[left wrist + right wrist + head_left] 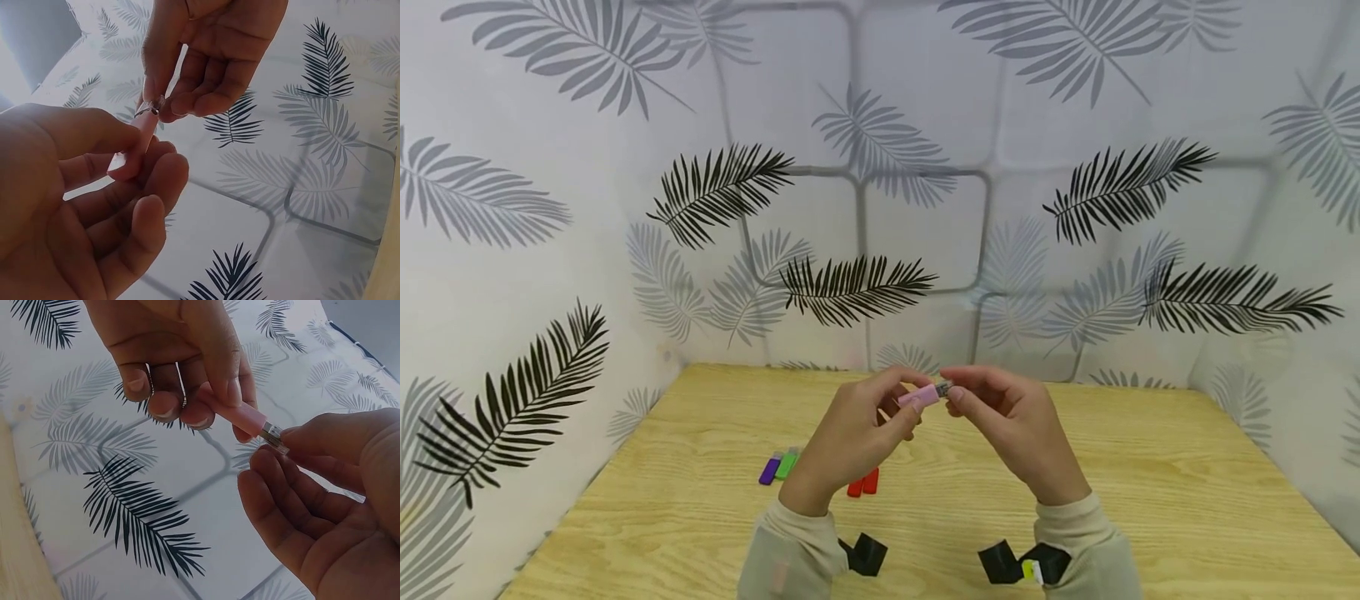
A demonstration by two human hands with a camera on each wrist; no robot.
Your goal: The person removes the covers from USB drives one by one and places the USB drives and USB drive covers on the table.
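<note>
Above the table, a pink USB flash drive [920,395] is held between both hands. My left hand [853,429] pinches its pink body [247,419] between thumb and fingers. At the drive's other end, the thumb and forefinger of my right hand [1022,425] pinch a clear cap [275,442] over the metal connector. The right wrist view shows metal between the pink body and the right fingertips; how far the cap covers it I cannot tell. The remaining fingers of both hands are bent and hold nothing.
A purple flash drive [769,470] and a green one [786,463] lie on the wooden table [1150,475] left of my left forearm. Two red ones [870,481] lie right of it, partly hidden. Leaf-patterned cloth [925,225] encloses the back and sides.
</note>
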